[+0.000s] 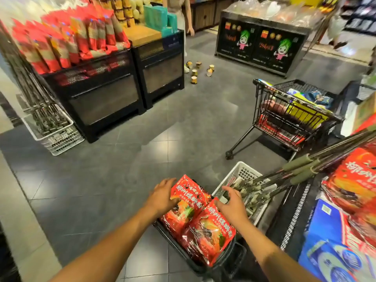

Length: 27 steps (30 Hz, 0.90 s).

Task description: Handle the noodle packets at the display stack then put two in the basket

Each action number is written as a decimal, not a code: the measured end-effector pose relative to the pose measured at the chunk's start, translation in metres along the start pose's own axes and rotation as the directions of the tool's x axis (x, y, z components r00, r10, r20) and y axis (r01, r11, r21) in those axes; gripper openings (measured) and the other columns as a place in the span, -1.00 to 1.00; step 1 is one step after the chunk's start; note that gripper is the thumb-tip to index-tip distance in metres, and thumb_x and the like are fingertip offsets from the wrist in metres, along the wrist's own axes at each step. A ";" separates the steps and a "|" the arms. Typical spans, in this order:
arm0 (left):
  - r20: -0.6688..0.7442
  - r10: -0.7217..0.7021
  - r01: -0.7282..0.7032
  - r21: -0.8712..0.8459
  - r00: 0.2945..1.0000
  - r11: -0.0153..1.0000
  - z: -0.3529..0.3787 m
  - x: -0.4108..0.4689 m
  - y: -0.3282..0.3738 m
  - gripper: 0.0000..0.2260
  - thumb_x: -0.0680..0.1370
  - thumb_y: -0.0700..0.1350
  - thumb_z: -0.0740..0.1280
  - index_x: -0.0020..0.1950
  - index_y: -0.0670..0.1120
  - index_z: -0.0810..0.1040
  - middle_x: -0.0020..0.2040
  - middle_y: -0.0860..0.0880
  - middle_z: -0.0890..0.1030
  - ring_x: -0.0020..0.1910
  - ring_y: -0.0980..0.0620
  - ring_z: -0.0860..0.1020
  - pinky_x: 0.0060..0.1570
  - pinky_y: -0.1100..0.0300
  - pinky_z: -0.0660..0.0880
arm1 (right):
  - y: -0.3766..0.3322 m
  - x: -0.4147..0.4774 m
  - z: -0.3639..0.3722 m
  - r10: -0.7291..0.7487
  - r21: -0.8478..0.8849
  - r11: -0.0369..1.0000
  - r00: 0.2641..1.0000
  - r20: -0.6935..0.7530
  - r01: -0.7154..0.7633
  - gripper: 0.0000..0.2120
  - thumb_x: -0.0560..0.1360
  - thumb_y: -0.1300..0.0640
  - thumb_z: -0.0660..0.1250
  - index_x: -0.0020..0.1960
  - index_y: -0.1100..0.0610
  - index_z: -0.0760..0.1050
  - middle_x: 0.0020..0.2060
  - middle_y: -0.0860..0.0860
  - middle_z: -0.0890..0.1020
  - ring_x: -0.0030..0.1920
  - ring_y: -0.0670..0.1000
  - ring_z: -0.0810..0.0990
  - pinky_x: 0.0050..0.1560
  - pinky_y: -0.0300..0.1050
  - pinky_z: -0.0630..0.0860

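Item one: our left hand (162, 195), fingers spread and nearly straight, lies flat against the left edge of the upper glossy red plastic food packet with white lettering (186, 206); it grips nothing that we can see.

Item two: our right hand (232, 202), fingers loosely curved and parted, rests at the top corner of the lower glossy red plastic food packet (209, 235). Whether the thumb pinches that corner, we cannot tell.

Item three: the two packets lie side by side, touching, stacked on top of a dark plastic basket (230, 259) that stands on the grey tiled floor (122, 159) directly below us.

Item four: a white slotted plastic crate (244, 171), just beside the basket on its right, holding long metal tools with olive-green foam grips (299, 169) that lean out toward the right.

Item five: a black wire shopping trolley (289, 119), well apart ahead on the right, loaded with yellow, red and blue packaged goods.

Item six: at our right edge, a stack of red packets (354, 180) above blue printed cartons (329, 251).

Item seven: on the left, black display bins (105, 94) topped with rows of upright red-and-tan bags (67, 39); a second white crate (59, 137) at their foot.

Item eight: several small yellow-and-brown cups (194, 77) scattered on the floor far ahead, near a person's legs (183, 27).
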<state>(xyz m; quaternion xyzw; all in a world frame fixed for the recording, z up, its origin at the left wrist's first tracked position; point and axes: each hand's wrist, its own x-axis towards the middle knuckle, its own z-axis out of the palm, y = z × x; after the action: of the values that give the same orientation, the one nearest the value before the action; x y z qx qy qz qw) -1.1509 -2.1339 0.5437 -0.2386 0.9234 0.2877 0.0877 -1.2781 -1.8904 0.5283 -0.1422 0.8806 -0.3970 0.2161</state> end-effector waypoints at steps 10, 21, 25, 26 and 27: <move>0.119 -0.089 0.084 0.045 0.989 0.995 0.044 0.109 -0.038 -0.26 0.54 0.16 0.47 0.62 0.00 0.24 0.56 -0.10 0.34 0.51 -0.18 0.36 0.45 -0.09 0.39 | 0.054 0.065 0.048 0.174 0.040 0.984 0.985 -0.018 -0.174 -0.47 0.51 0.14 0.52 0.43 0.02 0.46 0.21 -0.10 0.38 0.35 0.09 0.50 0.38 -0.05 0.43; 0.340 -0.132 0.091 0.134 0.931 0.987 0.130 0.218 -0.130 -0.21 0.41 0.30 0.47 0.56 0.08 0.29 0.43 -0.11 0.46 0.38 -0.20 0.49 0.33 -0.16 0.49 | 0.146 0.104 0.128 0.336 0.007 0.941 0.932 -0.136 -0.338 -0.39 0.46 0.08 0.58 0.46 0.03 0.46 0.34 -0.01 0.53 0.38 0.04 0.48 0.39 -0.04 0.42; 0.371 -0.187 0.159 0.107 0.909 0.982 0.171 0.242 -0.162 -0.14 0.25 0.39 0.51 0.46 0.16 0.31 0.28 -0.01 0.61 0.22 -0.14 0.61 0.20 -0.11 0.58 | 0.182 0.102 0.160 0.414 0.024 0.910 0.902 -0.120 -0.414 -0.38 0.49 0.06 0.53 0.50 -0.01 0.40 0.44 0.00 0.42 0.47 0.07 0.38 0.51 0.03 0.32; 0.382 -0.198 0.171 0.105 0.903 0.980 0.182 0.248 -0.173 -0.09 0.19 0.44 0.49 0.45 0.15 0.31 0.28 0.02 0.62 0.21 -0.13 0.62 0.21 -0.10 0.58 | 0.191 0.100 0.167 0.428 0.051 0.904 0.894 -0.133 -0.425 -0.38 0.47 0.05 0.53 0.48 -0.06 0.41 0.41 -0.03 0.42 0.45 0.07 0.39 0.50 0.07 0.35; 0.400 -0.203 0.180 0.094 0.894 0.979 0.195 0.253 -0.184 -0.02 0.14 0.47 0.47 0.46 0.13 0.30 0.30 0.02 0.61 0.22 -0.13 0.62 0.22 -0.09 0.57 | 0.200 0.097 0.172 0.445 0.090 0.895 0.884 -0.144 -0.436 -0.38 0.46 0.04 0.54 0.46 -0.09 0.42 0.36 -0.08 0.41 0.43 0.06 0.42 0.48 0.09 0.38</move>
<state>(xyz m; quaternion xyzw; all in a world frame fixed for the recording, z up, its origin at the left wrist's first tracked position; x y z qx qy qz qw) -1.2762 -2.2533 0.2186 -0.2607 0.8641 0.2959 0.3127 -1.2928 -1.9125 0.2482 0.1000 0.8931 -0.3720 0.2325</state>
